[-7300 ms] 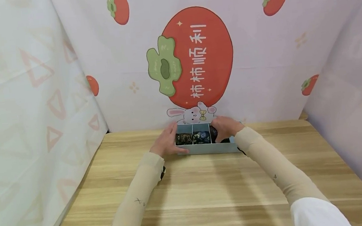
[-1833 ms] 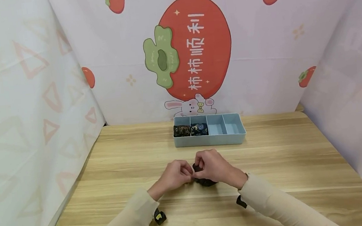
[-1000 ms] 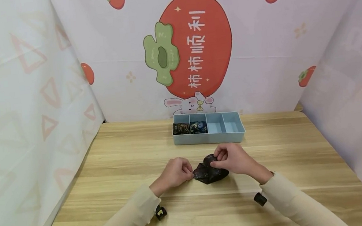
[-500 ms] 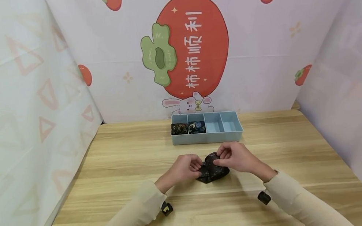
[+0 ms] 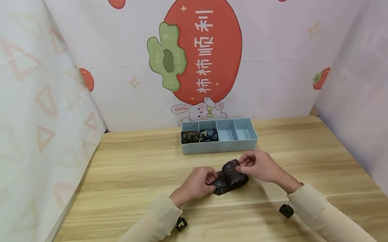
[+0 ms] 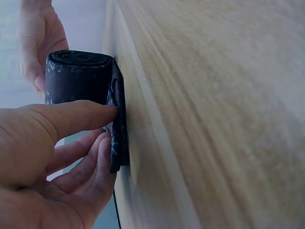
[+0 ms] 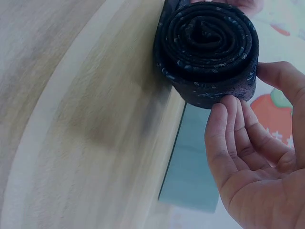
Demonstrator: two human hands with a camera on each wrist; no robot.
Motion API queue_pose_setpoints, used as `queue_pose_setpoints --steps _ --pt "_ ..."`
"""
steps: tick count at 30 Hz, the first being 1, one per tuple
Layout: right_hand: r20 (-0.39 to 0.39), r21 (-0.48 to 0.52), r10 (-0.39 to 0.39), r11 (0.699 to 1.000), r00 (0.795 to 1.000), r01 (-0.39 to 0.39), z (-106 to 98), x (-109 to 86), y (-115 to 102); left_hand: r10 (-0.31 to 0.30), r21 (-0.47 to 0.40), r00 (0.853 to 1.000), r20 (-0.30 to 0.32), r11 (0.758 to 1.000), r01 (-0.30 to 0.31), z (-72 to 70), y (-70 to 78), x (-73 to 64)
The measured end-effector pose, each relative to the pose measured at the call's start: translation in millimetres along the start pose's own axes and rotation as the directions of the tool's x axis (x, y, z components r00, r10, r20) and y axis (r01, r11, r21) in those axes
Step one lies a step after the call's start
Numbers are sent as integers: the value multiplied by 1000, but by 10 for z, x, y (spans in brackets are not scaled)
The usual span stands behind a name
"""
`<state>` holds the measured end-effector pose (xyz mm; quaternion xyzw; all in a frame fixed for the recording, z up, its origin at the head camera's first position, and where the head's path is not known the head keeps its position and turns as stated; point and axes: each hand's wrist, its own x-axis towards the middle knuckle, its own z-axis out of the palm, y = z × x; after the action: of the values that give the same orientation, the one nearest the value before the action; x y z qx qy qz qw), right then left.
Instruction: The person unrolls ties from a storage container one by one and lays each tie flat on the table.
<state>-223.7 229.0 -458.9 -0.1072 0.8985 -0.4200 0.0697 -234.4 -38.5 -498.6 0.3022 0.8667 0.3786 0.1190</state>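
A dark patterned necktie (image 5: 236, 175) stands on its edge-wound roll in the head view, with a short flat tail on the table to its left. The right wrist view shows the coil of the necktie (image 7: 207, 43) end-on, in many layers. My right hand (image 5: 260, 166) holds the roll's right side between thumb and fingertips. My left hand (image 5: 197, 183) pinches the tail at its left end; in the left wrist view a fingertip lies on the tail and the other fingers are at its edge.
A light blue divided box (image 5: 220, 146) stands behind the hands near the back wall. Its two left compartments hold a brown-patterned roll (image 5: 190, 137) and a blue-patterned roll (image 5: 208, 135). The wooden table (image 5: 226, 228) meets cloth walls on three sides.
Earlier both hands were at the box, the right on a dark roll in the third compartment. Now the necktie is in front of the box; the left hand has moved right, closer to the roll.
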Motion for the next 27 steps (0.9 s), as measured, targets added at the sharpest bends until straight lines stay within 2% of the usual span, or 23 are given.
queue_pose_setpoints --steps 9,13,18,22,27 --pt "-28 -24 53 998 998 -54 -95 -42 186 -15 24 1000 11 1000 15 -13 -5 2" --pt "-33 -57 101 993 994 -103 -84 -44 261 -38 34 999 7 999 38 -38 -55 -22" --pt "-9 -35 140 990 990 -140 -27 -60 309 -43 59 999 12 997 42 -104 -136 -59" --pt "-14 -42 94 995 996 -94 -19 -84 261 -31 63 999 21 998 30 -173 -192 -109" --pt "-34 -62 -8 998 999 6 -47 -87 41 -36 65 999 30 997 34 -244 -240 -180"
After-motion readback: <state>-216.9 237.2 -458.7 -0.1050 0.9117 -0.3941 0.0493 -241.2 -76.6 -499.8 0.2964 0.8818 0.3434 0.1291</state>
